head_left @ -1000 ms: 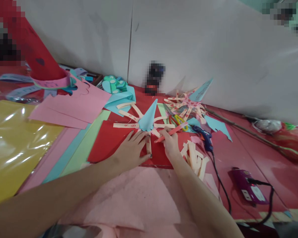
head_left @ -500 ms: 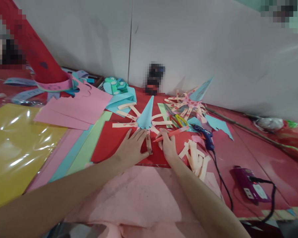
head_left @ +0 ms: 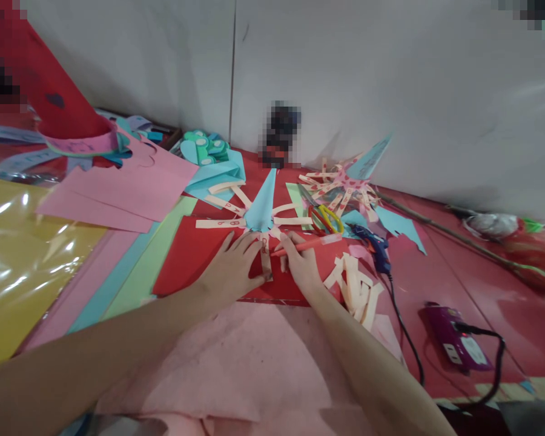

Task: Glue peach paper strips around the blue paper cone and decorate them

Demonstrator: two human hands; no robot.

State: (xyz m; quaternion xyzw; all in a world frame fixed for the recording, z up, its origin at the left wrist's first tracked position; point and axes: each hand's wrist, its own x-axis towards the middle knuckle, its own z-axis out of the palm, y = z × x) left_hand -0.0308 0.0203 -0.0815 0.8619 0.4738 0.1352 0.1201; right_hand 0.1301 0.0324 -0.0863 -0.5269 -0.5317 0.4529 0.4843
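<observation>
A blue paper cone (head_left: 260, 206) stands on red paper (head_left: 186, 254), with cream paper strips spread around its base. Red letters mark some of these strips. My left hand (head_left: 236, 263) lies flat with fingers spread, its thumb and fingertips against the cream strip (head_left: 266, 266) that points towards me. Closed around a red marker pen (head_left: 306, 244), my right hand (head_left: 302, 263) holds the tip at that same strip, where red marks show. Loose cream strips (head_left: 356, 287) lie in a pile to the right of my right hand.
Yellow-handled scissors (head_left: 329, 218) and a blue glue gun (head_left: 376, 245) lie to the right; its cord runs near a purple power strip (head_left: 456, 339). A second cone piece (head_left: 358, 172) stands behind. Coloured sheets (head_left: 131, 266) and a red tube (head_left: 68, 91) are at left.
The marker tip has shifted slightly up along the strip, and more red marking shows there. The whole view has swung a little. My left hand still rests on the strip.
</observation>
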